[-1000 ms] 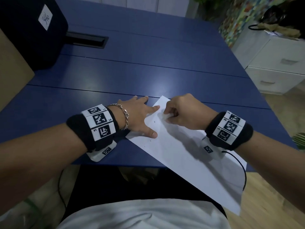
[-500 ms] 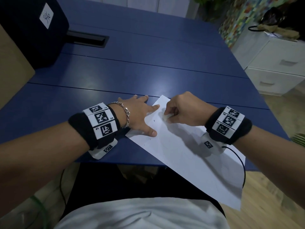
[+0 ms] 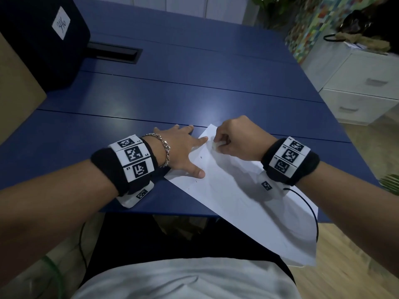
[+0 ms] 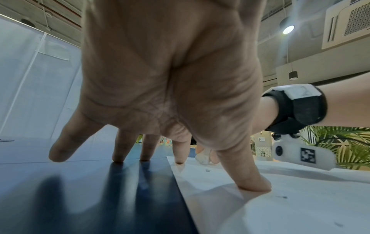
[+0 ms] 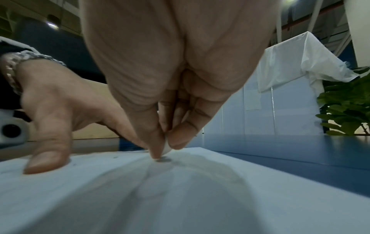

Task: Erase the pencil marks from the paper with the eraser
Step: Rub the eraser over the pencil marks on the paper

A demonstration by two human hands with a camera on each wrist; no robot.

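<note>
Head view, step: rubbing is under way; the right hand (image 3: 237, 138) pinches the eraser (image 3: 216, 145) down on the far corner of the paper (image 3: 248, 203), which lies askew on the near right of the blue surface (image 3: 194, 83).
Head view, brace: left hand (image 3: 179, 151) spread flat, thumb and forefinger on the sheet's left edge.
Head view, count: one sheet, one eraser, two hands; three or so dark specks near the thumb.
Left wrist view: fingers (image 4: 248, 178) wide, thumb pressing paper, two fingertips on bare surface; eraser (image 4: 203, 157) just beyond.
Right wrist view: fingertips (image 5: 180, 134) closed tight on a white sliver of eraser (image 5: 167, 148) above a grey smudge (image 5: 163, 160).
Next move, likely: short strokes, steady hold-down, or the sheet wrinkles.
</note>
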